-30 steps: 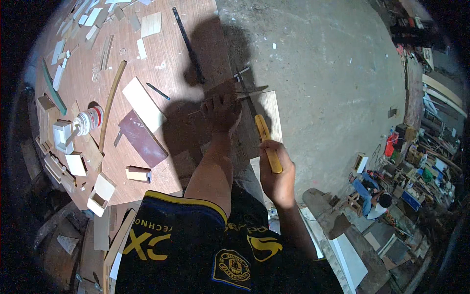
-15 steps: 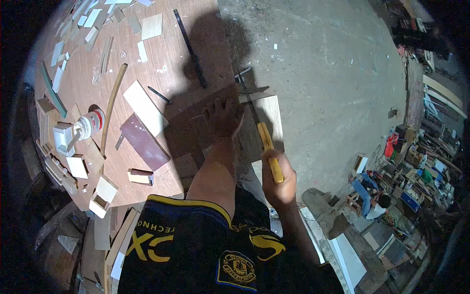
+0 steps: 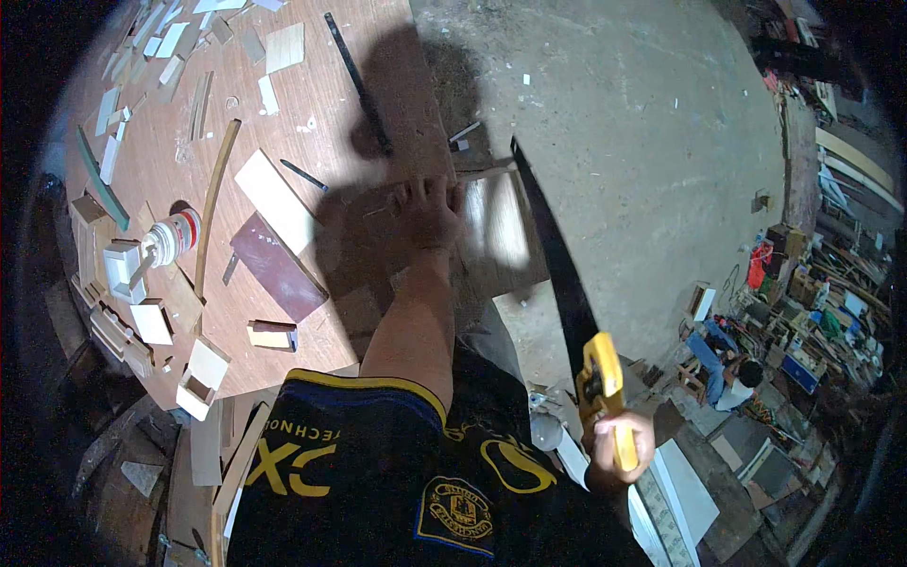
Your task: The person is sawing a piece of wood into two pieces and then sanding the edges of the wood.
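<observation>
My left hand [image 3: 429, 214] lies with its fingers spread on a wooden board [image 3: 494, 231], which overhangs the right edge of the brown table [image 3: 385, 71] and is partly in my shadow. My right hand [image 3: 609, 454] is closed round the yellow handle [image 3: 605, 364] of a hand saw. Its long dark blade [image 3: 557, 274] points up and away from me, to the right of the board, with its tip near the board's far corner; I cannot tell whether it touches. A dark bar [image 3: 357, 80] and a pencil-like dark stick [image 3: 304, 174] lie left of my left hand.
On the table are wood offcuts [image 3: 283, 47], a maroon panel [image 3: 274, 265], a white plank [image 3: 274, 200], a glue tub [image 3: 173, 236] and small wooden boxes [image 3: 203, 373]. A seated person [image 3: 727, 378] is at the lower right amid piled materials [image 3: 822, 331] along the concrete floor [image 3: 642, 161].
My right hand has pulled the saw down and to the right, so the blade now shows almost whole beside the board instead of over it. My left hand stays on the board.
</observation>
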{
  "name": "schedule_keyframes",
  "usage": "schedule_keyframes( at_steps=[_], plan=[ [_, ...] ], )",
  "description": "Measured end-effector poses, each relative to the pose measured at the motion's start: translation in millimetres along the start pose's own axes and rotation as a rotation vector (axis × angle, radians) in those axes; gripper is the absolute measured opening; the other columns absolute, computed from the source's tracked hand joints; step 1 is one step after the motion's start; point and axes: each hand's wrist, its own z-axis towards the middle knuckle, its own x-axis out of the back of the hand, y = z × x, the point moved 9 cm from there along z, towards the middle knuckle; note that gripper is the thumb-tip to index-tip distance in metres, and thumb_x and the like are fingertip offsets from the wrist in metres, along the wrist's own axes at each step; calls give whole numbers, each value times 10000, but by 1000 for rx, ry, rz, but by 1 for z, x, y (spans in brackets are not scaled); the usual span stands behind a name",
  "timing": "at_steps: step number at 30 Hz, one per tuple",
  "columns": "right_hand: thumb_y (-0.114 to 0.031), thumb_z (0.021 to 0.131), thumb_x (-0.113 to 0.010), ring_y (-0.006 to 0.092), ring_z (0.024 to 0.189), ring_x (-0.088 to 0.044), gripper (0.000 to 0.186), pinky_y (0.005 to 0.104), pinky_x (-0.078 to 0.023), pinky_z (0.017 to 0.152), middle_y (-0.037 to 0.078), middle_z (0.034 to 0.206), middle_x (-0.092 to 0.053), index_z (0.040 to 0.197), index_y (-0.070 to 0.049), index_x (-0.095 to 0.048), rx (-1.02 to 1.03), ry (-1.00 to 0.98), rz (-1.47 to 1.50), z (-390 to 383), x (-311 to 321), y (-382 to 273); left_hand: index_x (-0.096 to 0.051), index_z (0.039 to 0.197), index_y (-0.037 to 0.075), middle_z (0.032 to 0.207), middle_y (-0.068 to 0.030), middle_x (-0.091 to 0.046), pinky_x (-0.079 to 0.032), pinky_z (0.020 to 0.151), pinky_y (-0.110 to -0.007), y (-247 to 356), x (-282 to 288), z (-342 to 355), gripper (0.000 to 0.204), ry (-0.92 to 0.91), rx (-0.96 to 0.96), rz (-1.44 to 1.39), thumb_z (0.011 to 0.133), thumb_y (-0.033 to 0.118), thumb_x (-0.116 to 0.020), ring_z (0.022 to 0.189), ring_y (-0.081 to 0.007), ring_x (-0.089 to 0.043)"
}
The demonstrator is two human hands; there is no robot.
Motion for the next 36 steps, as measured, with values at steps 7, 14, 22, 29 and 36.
schedule_keyframes(
  at_steps=[7,14,22,29,36],
  plan=[
    [-26,937,-624,61,737,-539,89,222,-451,680,27,912,-616,1025,-19,-619,81,-36,-34,88,-109,33,-687,963,146,1071,-133,-579,-404,892,-581,-24,-23,-16,358,66,44,-57,847,484,-660,1038,-401,-525],
    [-57,957,-595,155,900,-602,109,290,-486,827,60,964,-633,1061,-26,-581,77,-137,-23,117,-160,68,-683,993,138,999,-144,-583,-401,916,-536,-6,12,4,387,-13,57,68,847,494,-648,1005,-371,-546],
    [-83,968,-588,156,916,-610,102,295,-486,830,81,977,-641,1056,-32,-584,40,-181,-12,126,-168,77,-692,990,145,972,-123,-583,-402,890,-524,-13,14,20,373,-327,237,-105,851,487,-642,986,-350,-548],
    [-92,972,-583,150,895,-602,100,294,-484,818,81,972,-636,1047,-26,-586,60,-159,-7,126,-170,72,-697,989,142,971,-119,-584,-403,877,-512,-3,17,9,368,-81,81,-25,853,480,-643,951,-335,-547],
    [-45,957,-586,126,881,-587,88,273,-480,812,61,951,-629,1042,-21,-591,46,-159,-16,125,-170,79,-696,988,146,954,-121,-584,-407,871,-513,2,21,11,380,-83,39,12,846,495,-647,927,-336,-556]
  ],
)
